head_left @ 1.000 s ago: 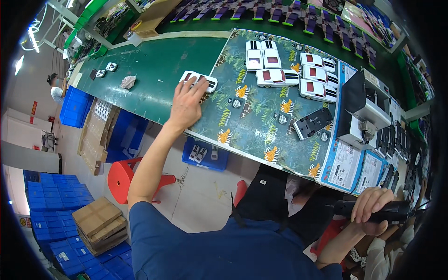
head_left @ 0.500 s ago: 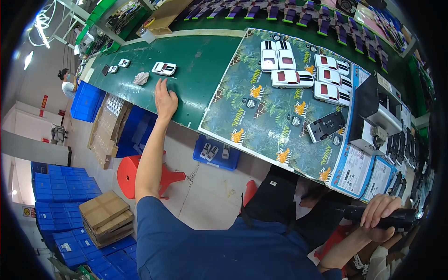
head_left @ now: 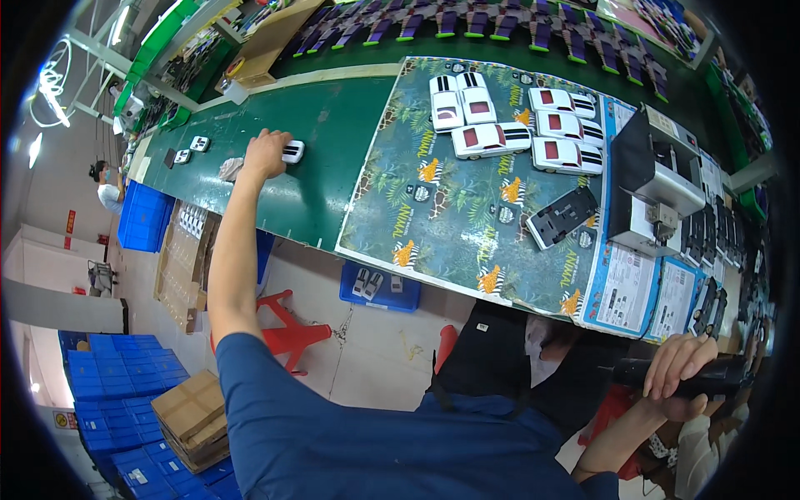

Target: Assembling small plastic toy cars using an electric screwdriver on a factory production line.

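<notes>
My left hand (head_left: 263, 156) is stretched out over the green bench, its fingers closed round a white toy car (head_left: 294, 152) with black stripes; only one end of the car shows. In my right hand (head_left: 679, 367), at the lower right, I hold a black electric screwdriver (head_left: 723, 377), its thin bit pointing left. Several white toy cars (head_left: 490, 140) stand grouped on the patterned mat (head_left: 454, 237). Nearer to me on that mat lies a black toy car base (head_left: 562, 217), tilted at an angle.
A crumpled whitish lump (head_left: 231, 169) sits beside my left hand, with small white car parts (head_left: 199, 143) farther left. A grey-and-black device (head_left: 658, 196) stands right of the mat. Below the bench are a blue tray (head_left: 379, 293) and a red stool (head_left: 292, 336).
My left hand has moved onto the white toy car and closed round it; it was open just short of it before. My right hand still holds the screwdriver. The whole view has shifted slightly.
</notes>
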Motion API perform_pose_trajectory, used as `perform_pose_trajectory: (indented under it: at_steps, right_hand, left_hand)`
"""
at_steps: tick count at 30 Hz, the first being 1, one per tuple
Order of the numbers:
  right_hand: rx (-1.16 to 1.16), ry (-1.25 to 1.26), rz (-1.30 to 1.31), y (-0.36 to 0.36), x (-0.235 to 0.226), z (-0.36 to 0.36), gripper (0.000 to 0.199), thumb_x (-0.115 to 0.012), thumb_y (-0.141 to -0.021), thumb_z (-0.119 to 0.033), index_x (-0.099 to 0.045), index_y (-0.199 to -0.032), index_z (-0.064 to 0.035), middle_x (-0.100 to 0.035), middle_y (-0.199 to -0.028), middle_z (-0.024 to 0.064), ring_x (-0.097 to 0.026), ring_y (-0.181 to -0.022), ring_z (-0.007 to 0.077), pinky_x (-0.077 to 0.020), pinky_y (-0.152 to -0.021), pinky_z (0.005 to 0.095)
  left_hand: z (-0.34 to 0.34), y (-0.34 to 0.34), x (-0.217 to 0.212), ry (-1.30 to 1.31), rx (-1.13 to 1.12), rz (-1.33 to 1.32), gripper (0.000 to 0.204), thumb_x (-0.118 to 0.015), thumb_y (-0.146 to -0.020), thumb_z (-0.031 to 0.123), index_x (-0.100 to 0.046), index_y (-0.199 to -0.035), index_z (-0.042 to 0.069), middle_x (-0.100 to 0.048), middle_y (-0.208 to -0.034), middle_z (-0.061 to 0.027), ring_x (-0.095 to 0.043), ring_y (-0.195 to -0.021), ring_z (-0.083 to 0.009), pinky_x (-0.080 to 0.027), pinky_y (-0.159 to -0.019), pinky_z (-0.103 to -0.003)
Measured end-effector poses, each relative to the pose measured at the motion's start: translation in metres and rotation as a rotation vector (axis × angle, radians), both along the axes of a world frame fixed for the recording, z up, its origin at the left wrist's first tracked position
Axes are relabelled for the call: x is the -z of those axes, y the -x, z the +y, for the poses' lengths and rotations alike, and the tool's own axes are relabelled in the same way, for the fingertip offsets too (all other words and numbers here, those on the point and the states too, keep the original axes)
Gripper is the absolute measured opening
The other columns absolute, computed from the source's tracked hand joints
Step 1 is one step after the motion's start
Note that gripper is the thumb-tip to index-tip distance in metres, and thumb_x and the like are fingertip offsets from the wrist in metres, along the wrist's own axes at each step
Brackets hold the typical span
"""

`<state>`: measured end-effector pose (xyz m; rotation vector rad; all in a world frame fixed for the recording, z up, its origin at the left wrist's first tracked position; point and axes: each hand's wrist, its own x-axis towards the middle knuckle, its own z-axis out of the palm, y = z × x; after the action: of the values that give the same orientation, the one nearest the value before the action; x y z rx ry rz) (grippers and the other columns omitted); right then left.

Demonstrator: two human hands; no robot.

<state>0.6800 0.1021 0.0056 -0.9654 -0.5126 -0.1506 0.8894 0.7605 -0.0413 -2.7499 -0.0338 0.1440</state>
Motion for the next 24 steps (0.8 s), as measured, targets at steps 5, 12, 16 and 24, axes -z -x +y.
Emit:
perform_pose_trajectory:
  at_steps: [5,12,16,24]
  right_hand:
    - [-0.015,0.02,0.025,-0.004,0.005,-0.002,0.04,-0.074,-0.086,-0.035,-0.051,-0.096,-0.0032,-0.056,-0.064,0.0029,-0.055,-0.046,0.0111,-0.0517,-0.044,0.0233]
    - [0.093,0.036,0.104,-0.005,0.01,0.022,0.044,-0.069,-0.087,-0.035,-0.047,-0.105,-0.0016,-0.051,-0.069,0.005,-0.052,-0.057,0.0145,-0.049,-0.053,0.0296]
    - [0.13,0.03,0.132,-0.003,0.008,0.015,0.039,-0.065,-0.088,-0.028,-0.047,-0.108,-0.0001,-0.051,-0.07,0.0064,-0.052,-0.058,0.0148,-0.0493,-0.058,0.0301]
    - [0.209,0.023,0.146,0.0,0.005,0.002,0.043,-0.069,-0.087,-0.024,-0.049,-0.114,0.0014,-0.054,-0.073,0.0071,-0.056,-0.061,0.0137,-0.0504,-0.064,0.0294]
  left_hand:
    - [-0.098,0.054,-0.04,1.118,0.108,0.209,0.06,-0.083,-0.068,0.015,-0.063,-0.124,0.005,-0.068,-0.109,-0.0042,-0.061,-0.101,-0.0154,-0.048,-0.094,-0.035]
    - [-0.262,0.153,0.032,2.585,0.252,0.758,0.097,-0.073,-0.079,0.042,-0.028,-0.147,-0.009,-0.062,-0.11,-0.0249,-0.062,-0.105,-0.0346,-0.051,-0.093,-0.051]
    - [-0.315,0.171,0.051,2.848,0.253,0.844,0.086,-0.058,-0.093,0.043,-0.017,-0.153,-0.004,-0.058,-0.113,-0.0262,-0.061,-0.106,-0.0373,-0.051,-0.09,-0.058]
    - [-0.355,0.169,0.044,2.802,0.259,0.76,0.085,-0.051,-0.097,0.049,-0.015,-0.154,-0.002,-0.055,-0.108,-0.0207,-0.054,-0.096,-0.0298,-0.054,-0.079,-0.051]
